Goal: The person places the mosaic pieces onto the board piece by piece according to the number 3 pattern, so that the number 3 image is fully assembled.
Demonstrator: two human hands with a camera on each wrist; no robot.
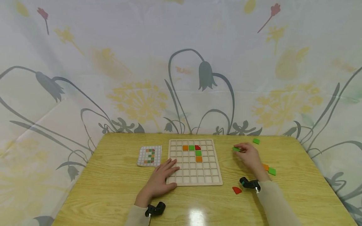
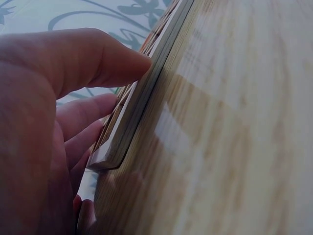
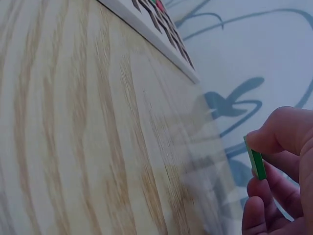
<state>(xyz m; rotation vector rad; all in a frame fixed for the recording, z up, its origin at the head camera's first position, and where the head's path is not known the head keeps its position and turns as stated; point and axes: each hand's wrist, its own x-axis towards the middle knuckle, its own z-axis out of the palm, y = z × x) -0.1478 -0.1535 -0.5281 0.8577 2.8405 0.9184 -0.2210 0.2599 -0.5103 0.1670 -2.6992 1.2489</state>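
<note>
A wooden grid board [image 1: 186, 179] lies mid-table with orange, green and red tiles in its upper cells. My left hand [image 1: 161, 178] rests on its left edge, fingers stretched over the cells and the thumb [image 2: 122, 66] at the near rim. To the right of the board, my right hand [image 1: 249, 157] pinches a green square tile [image 3: 255, 159] between thumb and fingertips. Left of the board is a pattern card [image 1: 150, 156] printed with a grid of coloured squares.
Around the right arm lie loose tiles: a green one [image 1: 256, 141] farther back, an orange one [image 1: 266, 167] beside another green one [image 1: 272, 171], and a red quarter-round tile [image 1: 237, 190] nearer me. A flower-printed cloth [image 1: 181, 103] hangs behind the table's far edge.
</note>
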